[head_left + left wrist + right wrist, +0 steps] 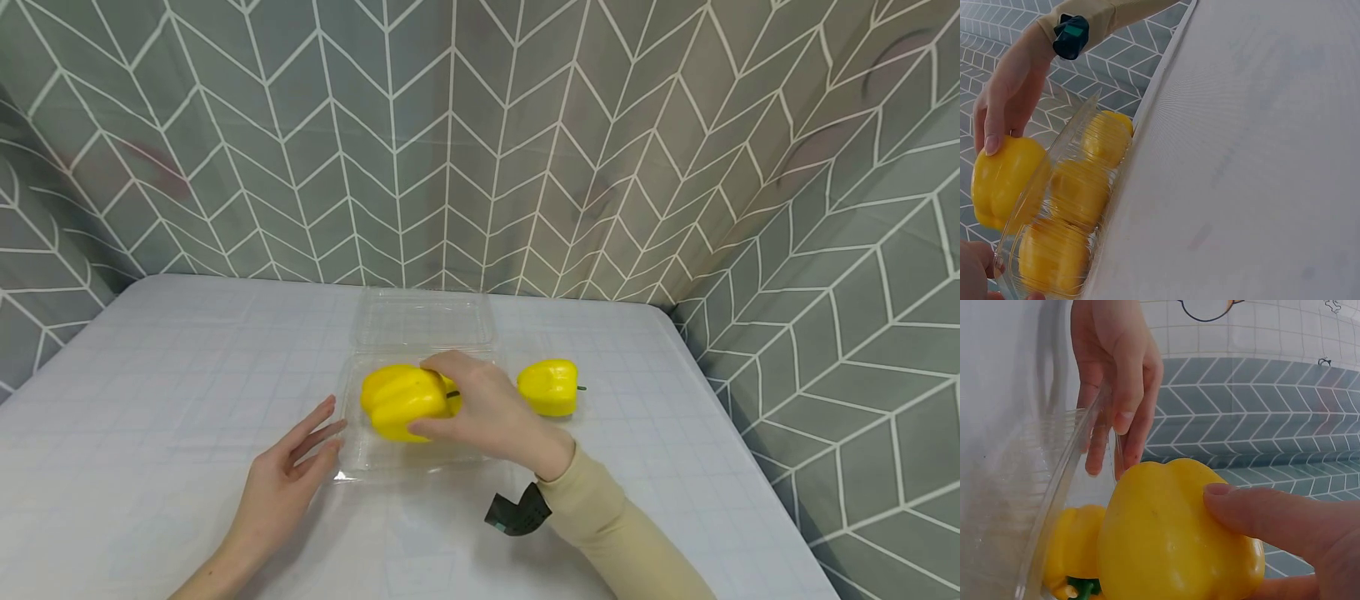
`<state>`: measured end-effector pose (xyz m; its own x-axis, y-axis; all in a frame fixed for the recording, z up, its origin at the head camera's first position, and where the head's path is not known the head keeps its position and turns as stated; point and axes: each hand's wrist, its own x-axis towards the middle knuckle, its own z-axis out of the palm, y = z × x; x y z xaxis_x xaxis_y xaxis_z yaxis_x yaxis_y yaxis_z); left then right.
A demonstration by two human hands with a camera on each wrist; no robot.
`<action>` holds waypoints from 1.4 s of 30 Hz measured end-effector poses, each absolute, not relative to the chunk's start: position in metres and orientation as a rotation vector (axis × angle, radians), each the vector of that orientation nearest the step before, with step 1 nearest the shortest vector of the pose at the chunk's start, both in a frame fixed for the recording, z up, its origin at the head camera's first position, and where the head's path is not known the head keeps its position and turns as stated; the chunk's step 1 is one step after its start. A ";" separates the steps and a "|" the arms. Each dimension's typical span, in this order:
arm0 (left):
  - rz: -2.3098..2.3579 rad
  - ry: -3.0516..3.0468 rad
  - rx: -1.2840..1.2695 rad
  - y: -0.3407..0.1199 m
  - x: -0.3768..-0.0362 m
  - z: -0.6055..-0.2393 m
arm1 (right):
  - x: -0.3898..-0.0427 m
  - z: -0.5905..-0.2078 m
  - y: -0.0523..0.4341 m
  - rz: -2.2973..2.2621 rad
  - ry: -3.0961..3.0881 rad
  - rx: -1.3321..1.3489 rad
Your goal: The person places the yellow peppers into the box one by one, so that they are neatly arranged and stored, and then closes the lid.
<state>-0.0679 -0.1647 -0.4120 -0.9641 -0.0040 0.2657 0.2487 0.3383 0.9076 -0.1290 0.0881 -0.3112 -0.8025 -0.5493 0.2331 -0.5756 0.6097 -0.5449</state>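
My right hand (491,408) grips a yellow bell pepper (408,404) above the base of a clear plastic clamshell container (375,458). In the right wrist view, the thumb lies across the side of this pepper (1172,531). Below it, another yellow pepper (1075,544) with a green stem sits in the container. Through the clear wall (1054,150), the left wrist view shows several peppers, including one at the near end (1054,256). At the container's left end, my left hand (285,475) rests loosely extended fingers against the edge.
One more yellow pepper (549,387) lies on the table right of the container, its stem pointing right. The container's clear lid (423,321) lies folded back toward the far edge. Patterned grey curtains (465,150) surround the white-covered table (202,367).
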 end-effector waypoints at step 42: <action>-1.662 -2.409 -0.227 -0.165 -0.068 -0.411 | -0.113 -0.325 0.066 0.775 -2.790 1.040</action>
<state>-0.0680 -0.1649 -0.4114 -0.9669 0.0095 0.2550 0.2417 0.3538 0.9035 -0.1129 0.0660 -0.3246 -0.7695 -0.5963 0.2285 -0.6288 0.6448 -0.4345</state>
